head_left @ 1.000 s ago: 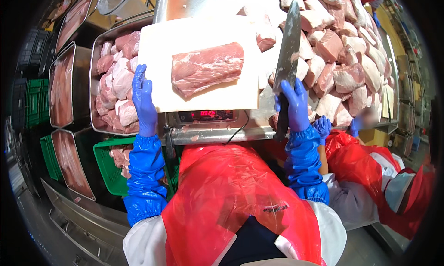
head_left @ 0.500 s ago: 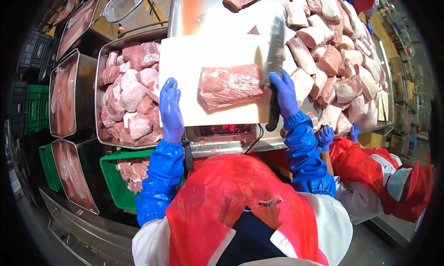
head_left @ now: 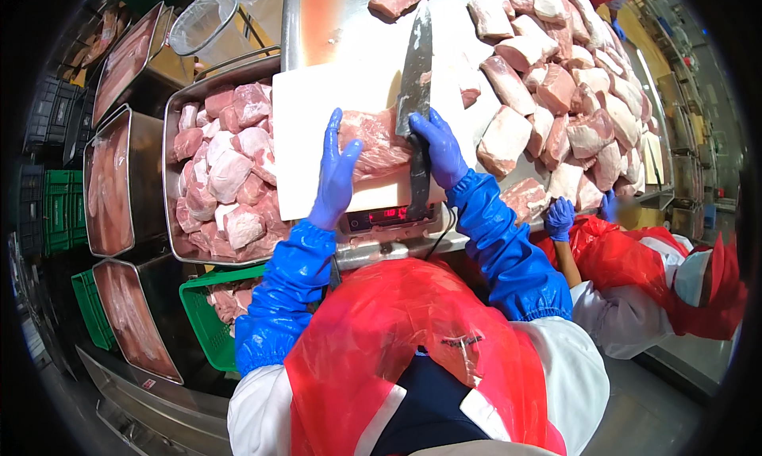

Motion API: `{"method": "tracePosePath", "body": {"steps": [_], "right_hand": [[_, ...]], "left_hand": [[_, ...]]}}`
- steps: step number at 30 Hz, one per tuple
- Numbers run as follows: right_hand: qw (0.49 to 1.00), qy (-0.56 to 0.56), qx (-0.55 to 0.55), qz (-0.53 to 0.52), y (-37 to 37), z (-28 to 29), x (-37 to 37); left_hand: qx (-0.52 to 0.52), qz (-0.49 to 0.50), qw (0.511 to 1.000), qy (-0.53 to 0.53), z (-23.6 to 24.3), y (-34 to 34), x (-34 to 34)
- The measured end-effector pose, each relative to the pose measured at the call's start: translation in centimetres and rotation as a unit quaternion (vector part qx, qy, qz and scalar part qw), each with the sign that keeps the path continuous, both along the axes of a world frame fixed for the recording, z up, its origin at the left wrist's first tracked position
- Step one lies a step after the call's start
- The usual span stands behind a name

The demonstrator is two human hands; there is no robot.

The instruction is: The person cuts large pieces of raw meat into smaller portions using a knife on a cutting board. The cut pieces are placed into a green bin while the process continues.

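Hands [head_left: 334,180] flanking meat [head_left: 373,145], board's left edge [head_left: 287,142] bare

**Wide fisheye view downward from a worker's head**

The left camera of a head-worn pair looks steeply down over the wearer's red apron [head_left: 373,313], closest to the lens at six o'clock. Just off the middle, within arm's reach, the left hand [head_left: 335,170] lies toward eleven o'clock and the right hand [head_left: 441,150] toward one. Farther out are metal trays [head_left: 151,178] around nine, a meat pile [head_left: 557,88] near two, and a co-worker [head_left: 619,257] between three and four. Straight edges bend near the dark, round rim.
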State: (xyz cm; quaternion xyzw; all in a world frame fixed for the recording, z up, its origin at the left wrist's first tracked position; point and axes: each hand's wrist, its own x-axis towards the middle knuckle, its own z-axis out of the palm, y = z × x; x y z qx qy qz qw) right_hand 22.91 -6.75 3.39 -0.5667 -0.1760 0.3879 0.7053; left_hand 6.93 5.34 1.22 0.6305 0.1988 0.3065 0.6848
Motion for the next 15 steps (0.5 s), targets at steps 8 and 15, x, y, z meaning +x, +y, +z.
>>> {"method": "tracePosePath", "body": {"steps": [8,15], "right_hand": [[0.989,-0.083,-0.049,-0.11,-8.1,1.7,4.0],[0.99,0.038,0.028,-0.136,-13.2,0.8,-1.1]], "left_hand": [[0.651,-0.116,0.708,0.249,3.7,-1.4,2.0],[-0.146,-0.214,0.927,0.27,-0.4,16.2,6.0]]}}
